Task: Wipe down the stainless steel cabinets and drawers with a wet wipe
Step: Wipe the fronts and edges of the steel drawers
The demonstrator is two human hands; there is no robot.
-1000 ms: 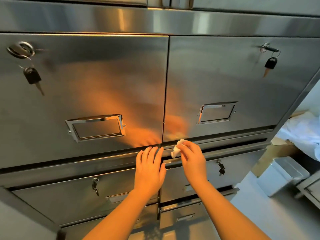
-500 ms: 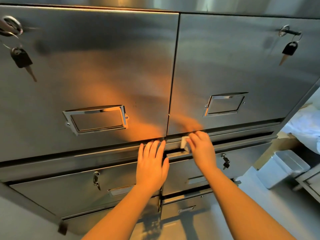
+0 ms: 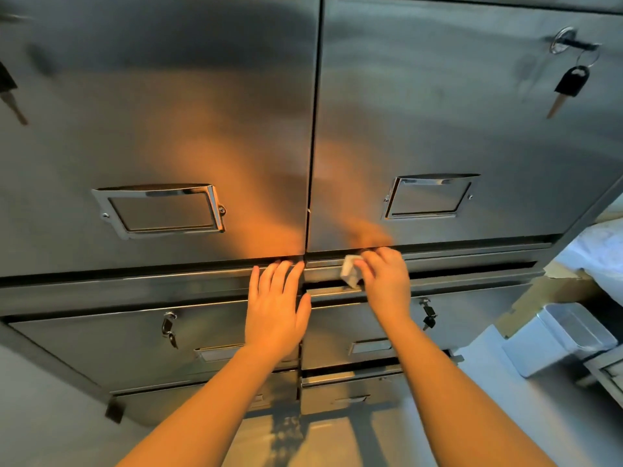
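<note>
Steel ledge (image 3: 472,261) gets wiped: your right hand (image 3: 386,281) pinches the wet wipe (image 3: 349,274) against it, while your left hand (image 3: 274,308), fingers flat, braces the drawer (image 3: 118,335).

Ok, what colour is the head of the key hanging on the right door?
Black, on the key; clearest in the head view.

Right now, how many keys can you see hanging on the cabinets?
4: upper right door key, upper left key cut by the frame's edge, lower left drawer key, lower right drawer key. More may hang out of view.
</note>
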